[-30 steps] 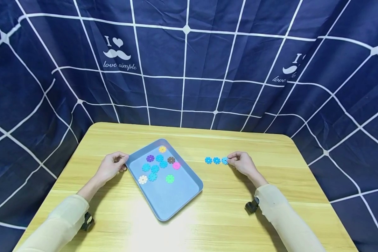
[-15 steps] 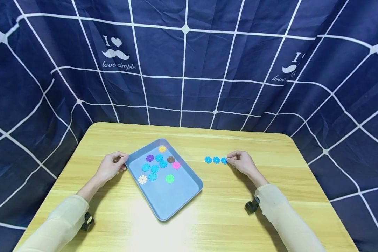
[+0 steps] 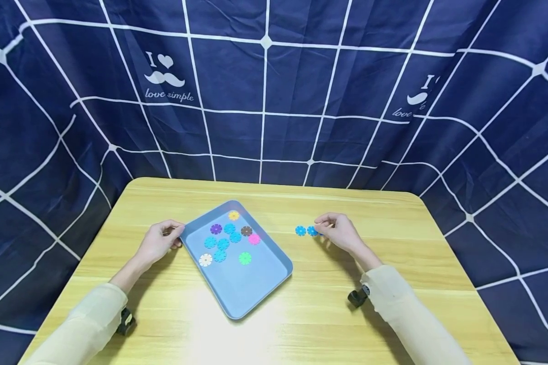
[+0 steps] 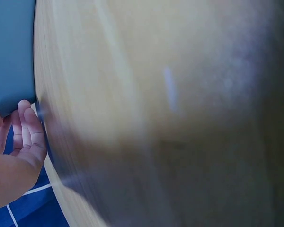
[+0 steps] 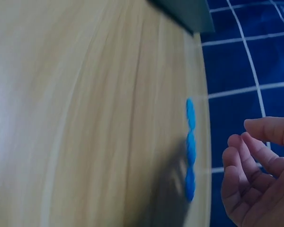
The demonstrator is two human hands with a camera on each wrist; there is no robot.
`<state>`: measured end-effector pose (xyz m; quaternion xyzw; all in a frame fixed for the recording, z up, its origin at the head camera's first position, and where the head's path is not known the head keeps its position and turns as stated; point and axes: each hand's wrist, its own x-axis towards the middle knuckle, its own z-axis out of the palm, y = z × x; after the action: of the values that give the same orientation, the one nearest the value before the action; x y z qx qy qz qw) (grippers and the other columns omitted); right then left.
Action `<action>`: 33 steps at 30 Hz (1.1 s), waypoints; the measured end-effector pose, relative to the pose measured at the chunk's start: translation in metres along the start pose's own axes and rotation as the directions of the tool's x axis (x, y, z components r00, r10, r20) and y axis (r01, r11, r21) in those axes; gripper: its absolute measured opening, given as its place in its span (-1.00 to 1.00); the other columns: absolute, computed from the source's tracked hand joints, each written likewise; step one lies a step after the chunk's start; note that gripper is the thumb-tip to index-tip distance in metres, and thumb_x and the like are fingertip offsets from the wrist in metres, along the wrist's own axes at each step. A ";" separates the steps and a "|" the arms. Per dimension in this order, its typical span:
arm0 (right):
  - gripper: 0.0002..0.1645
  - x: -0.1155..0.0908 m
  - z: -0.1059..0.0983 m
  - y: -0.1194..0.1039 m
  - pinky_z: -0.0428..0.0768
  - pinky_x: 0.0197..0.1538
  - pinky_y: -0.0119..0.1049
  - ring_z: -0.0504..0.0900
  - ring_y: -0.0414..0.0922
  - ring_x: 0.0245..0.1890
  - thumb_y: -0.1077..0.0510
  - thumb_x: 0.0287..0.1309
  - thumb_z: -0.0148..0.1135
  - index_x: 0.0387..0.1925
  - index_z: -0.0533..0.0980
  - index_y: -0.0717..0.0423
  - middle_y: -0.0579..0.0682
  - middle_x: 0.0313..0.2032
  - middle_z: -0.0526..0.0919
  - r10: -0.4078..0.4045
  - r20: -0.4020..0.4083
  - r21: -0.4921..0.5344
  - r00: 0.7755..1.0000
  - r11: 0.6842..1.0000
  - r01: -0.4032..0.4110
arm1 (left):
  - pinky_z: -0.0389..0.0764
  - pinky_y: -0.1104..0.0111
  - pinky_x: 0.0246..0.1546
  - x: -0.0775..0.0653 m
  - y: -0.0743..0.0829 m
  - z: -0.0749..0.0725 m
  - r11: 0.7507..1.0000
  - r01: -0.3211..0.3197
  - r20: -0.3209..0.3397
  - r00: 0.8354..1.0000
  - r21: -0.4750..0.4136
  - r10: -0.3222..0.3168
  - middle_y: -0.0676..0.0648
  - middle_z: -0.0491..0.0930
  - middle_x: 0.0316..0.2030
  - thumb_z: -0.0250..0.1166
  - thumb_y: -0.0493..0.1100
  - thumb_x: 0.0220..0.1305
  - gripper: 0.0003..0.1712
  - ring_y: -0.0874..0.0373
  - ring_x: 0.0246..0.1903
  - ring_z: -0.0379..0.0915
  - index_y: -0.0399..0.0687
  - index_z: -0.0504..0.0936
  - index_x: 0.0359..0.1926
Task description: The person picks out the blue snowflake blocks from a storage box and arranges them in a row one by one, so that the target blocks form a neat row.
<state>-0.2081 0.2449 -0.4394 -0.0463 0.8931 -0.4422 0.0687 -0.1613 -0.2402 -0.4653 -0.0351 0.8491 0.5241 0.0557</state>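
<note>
The step in hand, as judged, is setting blue discs in a line. Three blue discs [image 5: 190,149] lie in a row on the worktop [image 3: 324,314], right of the tray [image 3: 251,291]; whether they interlock cannot be told. The right hand [image 3: 341,233] is near the row's right end, its grip loose and empty. The left hand's [image 3: 157,243] grip pinches the tray's left corner. Tray contents: one orange disc [image 3: 234,216], purple disc [image 3: 216,229], brown disc [image 3: 246,231], pink disc [image 3: 254,239], green disc [image 3: 245,258], cream disc [image 3: 205,260], plus several clustered blue pieces [image 3: 223,244]. Lengthening the row would call for separating one blue piece cleanly, tray held steady.
</note>
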 end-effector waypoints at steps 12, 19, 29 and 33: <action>-0.71 -0.007 0.034 -0.052 0.60 -0.27 -0.37 0.71 0.01 -0.37 0.16 0.33 0.38 -0.01 0.69 0.25 0.15 -0.20 0.78 -0.129 0.071 -0.033 0.989 0.991 0.131 | 0.59 0.42 -0.50 0.000 0.001 -0.002 1.000 -0.002 0.004 1.000 0.015 0.001 0.00 0.68 -0.42 0.18 -0.10 0.61 -0.59 0.26 -0.48 0.59 -0.40 0.62 0.18; -0.74 -0.011 0.058 -0.082 0.62 -0.19 -0.32 0.63 -0.20 -0.37 0.12 0.35 0.37 -0.02 0.72 0.16 0.06 -0.21 0.79 -0.186 0.140 -0.061 0.973 0.979 0.196 | 0.61 0.41 -0.50 -0.001 0.000 -0.003 1.000 -0.001 0.006 1.000 0.012 0.001 -0.05 0.70 -0.40 0.19 -0.10 0.61 -0.59 0.25 -0.48 0.60 -0.41 0.62 0.18; -0.79 -0.016 0.097 -0.105 0.57 -0.25 -0.39 0.61 -0.19 -0.33 0.16 0.35 0.39 -0.04 0.72 0.14 -0.04 -0.24 0.77 -0.251 0.222 -0.058 0.942 0.961 0.270 | 0.60 0.41 -0.50 -0.001 0.000 -0.003 1.000 0.001 0.012 1.000 0.012 -0.001 -0.06 0.70 -0.40 0.19 -0.07 0.61 -0.57 0.26 -0.48 0.60 -0.39 0.62 0.17; -0.77 -0.016 0.111 -0.109 0.55 -0.29 -0.44 0.60 -0.22 -0.33 0.18 0.35 0.39 -0.02 0.72 0.18 -0.02 -0.26 0.77 -0.267 0.260 -0.051 0.928 0.956 0.290 | 0.60 0.41 -0.49 -0.001 0.000 -0.002 1.000 -0.002 0.015 1.000 0.009 0.002 -0.07 0.70 -0.40 0.19 -0.08 0.61 -0.57 0.26 -0.48 0.60 -0.39 0.62 0.17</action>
<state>-0.1715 0.0946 -0.4174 -0.2309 0.8804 -0.3980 0.1150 -0.1602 -0.2422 -0.4645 -0.0299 0.8512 0.5203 0.0618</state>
